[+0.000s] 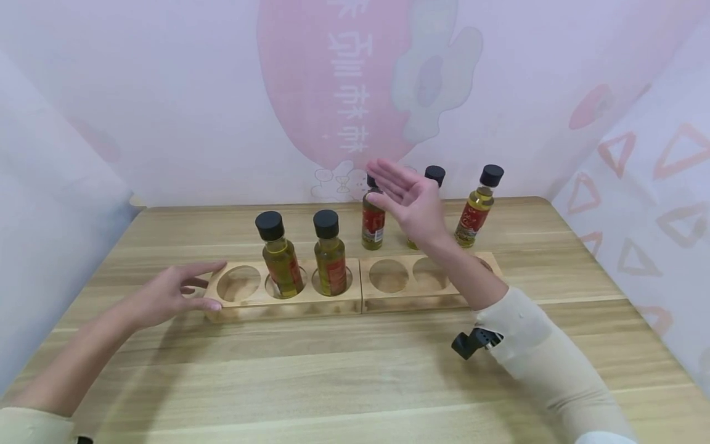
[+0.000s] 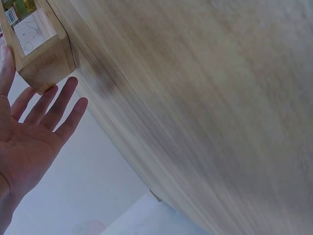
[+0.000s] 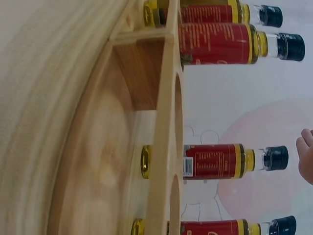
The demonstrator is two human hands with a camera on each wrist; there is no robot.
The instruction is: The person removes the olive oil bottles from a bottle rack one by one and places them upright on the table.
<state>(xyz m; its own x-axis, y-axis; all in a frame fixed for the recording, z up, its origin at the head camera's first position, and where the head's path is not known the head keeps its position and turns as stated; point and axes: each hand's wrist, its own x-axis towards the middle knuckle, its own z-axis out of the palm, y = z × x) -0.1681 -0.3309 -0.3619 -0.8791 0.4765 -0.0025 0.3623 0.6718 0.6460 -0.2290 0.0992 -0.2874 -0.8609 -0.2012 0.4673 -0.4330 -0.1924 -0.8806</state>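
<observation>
Two wooden bottle racks stand end to end, the left rack (image 1: 316, 308) and the right rack (image 1: 413, 303), each with round holes on top. My left hand (image 1: 161, 296) holds the outer end of the left rack, thumb at its front corner and forefinger at its back corner. Two oil bottles with black caps, one (image 1: 287, 271) in the middle hole and another (image 1: 334, 274) in the right hole, stand in that rack. My right hand (image 1: 413, 206) is raised over the right rack with straight fingers and holds nothing. It partly hides the bottles behind.
Behind the right rack stand three more oil bottles: one on the left (image 1: 373, 225), a half-hidden middle one (image 1: 435, 174) and one on the right (image 1: 473, 216). A printed sheet (image 1: 194, 123) hangs behind the wooden table (image 1: 266, 376). A black device (image 1: 471, 342) sits at my right wrist.
</observation>
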